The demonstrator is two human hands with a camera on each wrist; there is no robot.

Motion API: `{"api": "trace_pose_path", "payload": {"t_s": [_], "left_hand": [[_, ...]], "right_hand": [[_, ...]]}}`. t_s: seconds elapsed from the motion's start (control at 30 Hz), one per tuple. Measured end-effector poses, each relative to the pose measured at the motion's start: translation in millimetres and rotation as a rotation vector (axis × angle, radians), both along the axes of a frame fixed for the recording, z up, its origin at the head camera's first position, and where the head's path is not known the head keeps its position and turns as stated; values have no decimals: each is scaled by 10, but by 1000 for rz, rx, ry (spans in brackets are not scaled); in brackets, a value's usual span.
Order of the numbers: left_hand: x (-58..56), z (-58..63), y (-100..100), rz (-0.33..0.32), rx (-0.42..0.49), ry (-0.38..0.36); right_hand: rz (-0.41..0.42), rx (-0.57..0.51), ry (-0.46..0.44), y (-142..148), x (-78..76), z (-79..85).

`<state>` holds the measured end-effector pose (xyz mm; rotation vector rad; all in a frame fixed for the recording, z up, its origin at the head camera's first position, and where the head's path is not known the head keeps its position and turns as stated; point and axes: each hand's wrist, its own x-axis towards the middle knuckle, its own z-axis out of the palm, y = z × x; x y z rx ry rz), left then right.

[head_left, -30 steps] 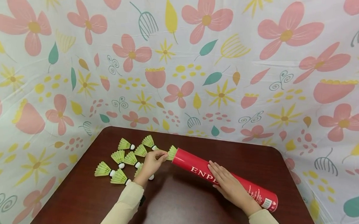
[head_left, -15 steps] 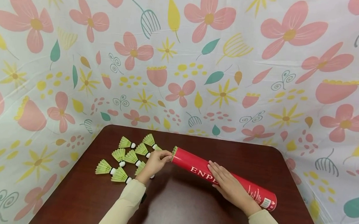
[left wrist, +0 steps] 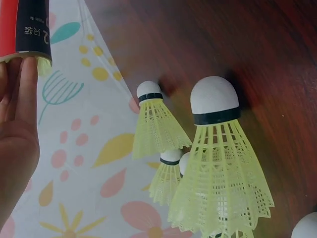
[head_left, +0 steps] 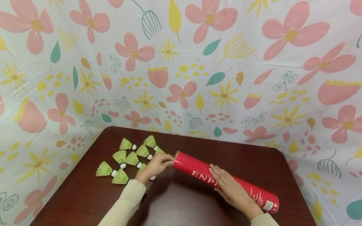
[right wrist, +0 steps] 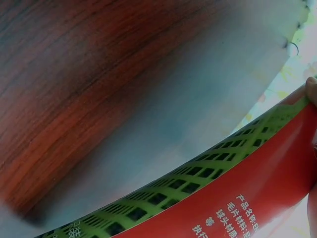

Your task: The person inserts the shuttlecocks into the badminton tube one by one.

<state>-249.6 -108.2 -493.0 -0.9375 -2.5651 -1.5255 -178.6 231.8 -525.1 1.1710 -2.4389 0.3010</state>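
Observation:
A long red shuttlecock tube (head_left: 194,162) lies at a slant on the dark table in the head view. My right hand (head_left: 230,188) holds it from above, fingers laid across the top and thumb on the near side. At the tube's far-left mouth, my left hand (head_left: 157,164) has its fingertips just inside, pinching the skirt of a shuttlecock (left wrist: 45,66). Only a bit of that yellow-green skirt shows at the rim; the rest is hidden in the tube, as are the fingertips.
Several yellow-green shuttlecocks (head_left: 119,176) with white heads lie loose left of the tube, some partly behind my left forearm. The brown table (head_left: 189,206) has rounded back corners. A flower-patterned cloth (head_left: 183,60) hangs close behind it and at its sides.
My left hand has moved right, up to the tube's mouth. The shuttlecock's skirt, which stuck out before, has slid almost wholly into the tube. My right hand has stayed in place.

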Motion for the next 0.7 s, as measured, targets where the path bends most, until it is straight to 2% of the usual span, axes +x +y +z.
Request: {"api": "trace_pose_path", "payload": {"t_s": [0.23,0.37,0.53,0.63,0.7], "left_hand": [[14,-48,-18,7,35,-45],[6,-47,-46,19,42,-44],[-7,-40,-117,43,80,-92],[-16,-24,-188,93,96,-104],[-25,-6,-248,149,96,-106]], "right_hand": [[-3,-2,-13,-2,-1,-24],[-8,0,-2,-9,-21,-18],[-17,-3,-7,0,-28,-14],[-27,-4,-13,8,-31,-20],[-34,-5,-14,14,-33,-23]]}}
